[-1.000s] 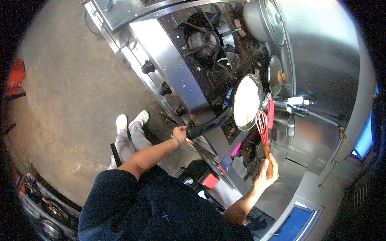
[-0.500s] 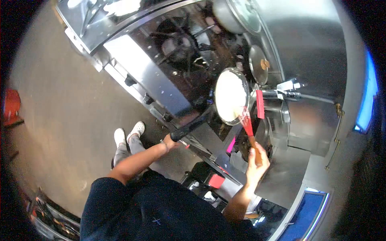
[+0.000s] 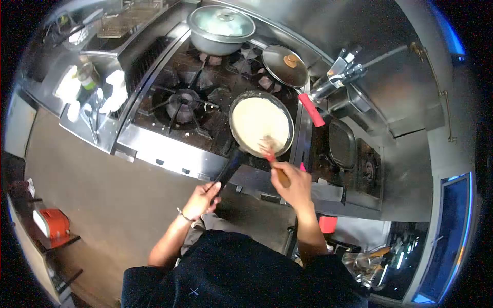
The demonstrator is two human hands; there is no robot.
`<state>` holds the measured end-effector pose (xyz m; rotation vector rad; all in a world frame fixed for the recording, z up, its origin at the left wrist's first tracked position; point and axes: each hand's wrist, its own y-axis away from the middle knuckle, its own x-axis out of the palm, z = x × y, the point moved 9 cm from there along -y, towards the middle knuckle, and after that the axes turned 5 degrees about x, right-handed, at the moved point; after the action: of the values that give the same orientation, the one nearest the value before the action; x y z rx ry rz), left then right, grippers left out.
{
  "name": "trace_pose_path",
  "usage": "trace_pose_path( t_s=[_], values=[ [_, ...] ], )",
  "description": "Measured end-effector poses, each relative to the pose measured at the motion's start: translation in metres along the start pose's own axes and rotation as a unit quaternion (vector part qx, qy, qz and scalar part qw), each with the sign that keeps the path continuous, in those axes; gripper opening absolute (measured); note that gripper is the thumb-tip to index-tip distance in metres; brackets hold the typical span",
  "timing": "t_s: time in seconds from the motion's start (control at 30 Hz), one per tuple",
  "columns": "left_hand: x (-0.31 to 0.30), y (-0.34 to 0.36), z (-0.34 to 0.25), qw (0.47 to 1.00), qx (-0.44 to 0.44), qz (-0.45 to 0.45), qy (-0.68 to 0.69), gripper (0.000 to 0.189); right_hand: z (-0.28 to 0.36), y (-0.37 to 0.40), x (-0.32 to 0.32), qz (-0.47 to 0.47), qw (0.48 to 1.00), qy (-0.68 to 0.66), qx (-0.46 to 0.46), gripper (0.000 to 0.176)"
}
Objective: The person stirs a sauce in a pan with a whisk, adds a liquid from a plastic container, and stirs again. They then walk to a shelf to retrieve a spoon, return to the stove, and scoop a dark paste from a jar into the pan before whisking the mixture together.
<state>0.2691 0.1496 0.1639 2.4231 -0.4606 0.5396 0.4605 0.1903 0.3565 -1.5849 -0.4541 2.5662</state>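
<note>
A round pan (image 3: 289, 146) full of a pale, creamy mixture (image 3: 259, 120) sits over the right part of the stove. My left hand (image 3: 203, 200) is wrapped round its black handle (image 3: 229, 168), which points down toward my body. My right hand (image 3: 294, 185) grips the wooden handle of a red whisk (image 3: 269, 151). The whisk's head is in the mixture near the pan's lower right edge, and its wires are partly blurred.
A lidded pot (image 3: 221, 38) stands at the stove's back, with a glass lid (image 3: 285, 66) beside it. Right of the pan are a red handle (image 3: 311, 110), a utensil holder (image 3: 324, 88) and a dark grill pan (image 3: 342, 143). An open burner (image 3: 183, 107) lies left.
The view has turned and shifted, bringing more of the stove and left counter into sight. My right hand is now nearer the pan, and the whisk remains in the mixture.
</note>
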Motion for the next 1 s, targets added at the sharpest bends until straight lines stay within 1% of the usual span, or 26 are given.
trace_pose_path(
  t_s=[0.03,0.1,0.13,0.17,0.23,0.27,0.37,0.4,0.43,0.5,0.53,0.57,0.6,0.63,0.67,0.7,0.77,0.83,0.87,0.9,0.93,0.97,1.0],
  values=[
    [0.006,0.005,0.003,1.000,0.003,0.002,-0.002,0.028,0.006,-0.006,0.003,-0.005,0.998,-0.044,-0.035,0.016],
    [0.011,0.009,0.018,1.000,0.016,-0.002,0.018,0.029,-0.019,-0.019,0.017,-0.012,1.000,0.009,0.011,0.016],
    [0.013,0.012,0.015,1.000,0.028,-0.012,-0.004,0.028,-0.025,-0.022,0.017,-0.015,0.998,0.056,0.014,0.016],
    [0.012,0.012,0.018,0.999,0.026,-0.031,-0.007,0.029,-0.027,-0.019,0.013,-0.024,0.998,0.049,0.019,0.016],
    [0.011,0.010,0.023,0.999,0.027,-0.029,0.011,0.029,-0.023,-0.012,0.005,-0.017,1.000,-0.007,0.001,0.015],
    [0.008,0.009,0.026,0.999,0.015,-0.035,-0.005,0.029,-0.015,-0.008,0.002,-0.042,0.998,-0.048,-0.025,0.015],
    [0.010,0.008,0.024,1.000,0.009,-0.012,-0.013,0.028,-0.034,-0.018,0.015,-0.069,0.997,-0.036,-0.025,0.018],
    [0.009,0.009,0.024,1.000,0.008,-0.011,-0.021,0.028,-0.044,-0.019,0.018,-0.058,0.998,0.028,-0.009,0.019],
    [0.004,0.009,0.025,0.999,0.007,-0.021,-0.045,0.029,-0.046,-0.017,0.013,-0.065,0.998,0.025,-0.007,0.019],
    [0.002,0.009,0.024,0.997,0.006,-0.037,-0.070,0.029,-0.040,-0.008,0.007,-0.026,1.000,0.001,-0.004,0.020],
    [0.001,0.009,0.022,0.995,0.010,-0.048,-0.087,0.029,-0.025,-0.008,0.005,-0.006,0.999,-0.027,-0.027,0.020],
    [-0.001,0.011,0.021,0.993,0.012,-0.059,-0.105,0.031,-0.015,-0.008,0.004,-0.068,0.991,-0.068,-0.094,0.020],
    [-0.003,0.011,0.024,0.992,0.008,-0.062,-0.109,0.031,-0.018,-0.013,0.014,-0.073,0.991,-0.068,-0.084,0.020],
    [-0.003,0.007,0.023,0.992,0.025,-0.055,-0.110,0.030,-0.025,-0.019,0.022,-0.078,0.992,-0.067,-0.075,0.021],
    [0.000,0.004,0.021,0.992,0.044,-0.047,-0.109,0.029,-0.039,-0.027,0.037,-0.050,0.998,-0.006,-0.042,0.022],
    [0.000,0.005,0.021,0.992,0.041,-0.048,-0.112,0.029,-0.047,-0.027,0.037,-0.076,0.996,0.035,-0.039,0.024],
    [0.002,0.001,0.012,0.978,0.056,-0.049,-0.194,0.024,-0.048,-0.020,0.028,-0.038,0.999,0.028,-0.010,0.025],
    [-0.002,0.000,0.013,0.974,0.044,-0.065,-0.211,0.022,-0.029,-0.013,0.028,-0.025,0.999,-0.024,-0.036,0.026],
    [-0.004,-0.001,0.017,0.975,0.046,-0.061,-0.209,0.022,-0.020,-0.017,0.025,-0.036,0.998,-0.028,-0.048,0.024],
    [-0.006,-0.001,0.020,0.976,0.048,-0.057,-0.206,0.022,-0.025,-0.023,0.033,-0.034,0.998,-0.030,-0.046,0.024],
    [-0.001,0.000,0.016,0.982,0.053,-0.061,-0.173,0.026,-0.035,-0.031,0.042,-0.053,0.998,-0.001,-0.039,0.023],
    [-0.001,0.001,0.017,0.982,0.052,-0.061,-0.172,0.026,-0.041,-0.038,0.043,-0.073,0.996,0.029,-0.033,0.022],
    [0.000,0.000,0.016,0.982,0.047,-0.052,-0.177,0.026,-0.043,-0.037,0.031,-0.117,0.991,0.029,-0.055,0.021]
  ],
)
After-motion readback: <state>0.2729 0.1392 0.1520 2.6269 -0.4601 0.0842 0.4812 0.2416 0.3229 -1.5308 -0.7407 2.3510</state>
